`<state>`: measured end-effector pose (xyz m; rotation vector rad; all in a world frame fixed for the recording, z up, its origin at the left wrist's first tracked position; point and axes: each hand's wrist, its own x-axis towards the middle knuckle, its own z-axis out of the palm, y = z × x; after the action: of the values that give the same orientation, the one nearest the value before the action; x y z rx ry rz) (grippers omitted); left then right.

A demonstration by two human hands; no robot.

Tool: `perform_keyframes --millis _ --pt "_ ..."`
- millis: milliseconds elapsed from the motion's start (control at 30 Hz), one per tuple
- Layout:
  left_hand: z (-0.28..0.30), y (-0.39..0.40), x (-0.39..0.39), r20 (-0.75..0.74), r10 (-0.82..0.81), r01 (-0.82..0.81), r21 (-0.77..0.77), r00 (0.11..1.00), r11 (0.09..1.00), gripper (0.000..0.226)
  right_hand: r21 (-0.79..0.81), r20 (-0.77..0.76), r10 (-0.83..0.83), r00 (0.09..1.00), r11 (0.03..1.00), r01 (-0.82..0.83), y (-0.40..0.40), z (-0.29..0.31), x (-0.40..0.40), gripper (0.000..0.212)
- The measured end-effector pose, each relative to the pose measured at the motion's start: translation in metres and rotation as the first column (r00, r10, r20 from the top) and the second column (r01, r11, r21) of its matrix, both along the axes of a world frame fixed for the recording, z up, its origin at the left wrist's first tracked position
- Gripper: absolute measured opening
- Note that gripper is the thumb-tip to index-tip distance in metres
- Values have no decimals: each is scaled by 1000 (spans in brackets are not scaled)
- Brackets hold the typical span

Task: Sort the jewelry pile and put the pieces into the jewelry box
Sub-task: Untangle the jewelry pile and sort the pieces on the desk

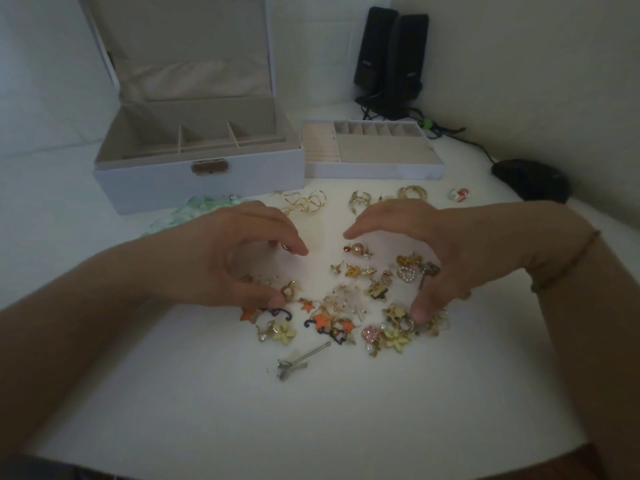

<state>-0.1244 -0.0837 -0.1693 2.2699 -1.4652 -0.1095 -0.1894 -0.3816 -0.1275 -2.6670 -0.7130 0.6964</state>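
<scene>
Left hand (242,251) curled, fingertips pinching a small gold piece (285,247), right hand (440,258) arched open, thumb touching the jewelry pile (349,306), open jewelry box (197,168) behind the pile, removable tray (372,152) right of the box, gold rings (412,192) before the tray.

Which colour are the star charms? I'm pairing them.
Orange: the star charms show best in the head view, low in the pile.

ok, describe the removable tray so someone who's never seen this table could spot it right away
Find the white jewelry box with its lid up at the back of the table. The tray sits against the box's right side, low and flat. Unlike the deep box, it is shallow, with a row of small slots along its far edge and one wide open compartment.
</scene>
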Motion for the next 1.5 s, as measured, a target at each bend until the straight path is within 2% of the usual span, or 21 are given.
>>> perform_keyframes --millis 167,300,433,533,600,767,833,967,1200,1367,1433,1500 --pt "0 0 -1 -12 10 -10 4 1000 1000 56 -17 -12 52 999 999 -52 -1 1 -1 98" --pt "0 0 0 -16 13 -13 12 1000 1000 57 44 28 30 999 999 -32 4 -1 -2 87" --pt "0 0 1 -3 3 -3 4 1000 1000 57 15 138 13 990 1000 -15 12 -8 2 77" --pt "1 0 1 -11 5 -5 -12 1000 1000 56 57 160 -1 987 998 -8 11 -6 2 70" --pt "1 -1 1 -6 -3 3 -27 1000 1000 54 107 171 -47 984 994 29 5 0 3 61" --pt "0 -2 1 0 -3 3 -48 1000 999 50 245 312 -153 938 967 76 -11 9 5 28" --pt "-1 -1 1 -6 13 -13 -52 1000 999 49 249 263 -82 961 968 15 -10 12 2 21" --pt "-2 -2 5 -59 66 -73 -135 996 988 34 251 61 103 993 961 -115 5 12 -9 20" --pt "0 5 10 -147 187 -215 -208 971 954 34 92 39 99 994 990 -103 18 3 -5 20" --pt "13 14 14 -155 261 -295 -267 953 917 24 90 105 123 987 987 -132 21 1 -6 13" --pt "21 23 15 -182 293 -332 -243 939 912 22 72 150 142 978 985 -154 21 1 -6 12" --pt "27 34 16 -150 318 -337 -126 936 933 18 41 168 160 973 985 -169 23 1 -7 14"
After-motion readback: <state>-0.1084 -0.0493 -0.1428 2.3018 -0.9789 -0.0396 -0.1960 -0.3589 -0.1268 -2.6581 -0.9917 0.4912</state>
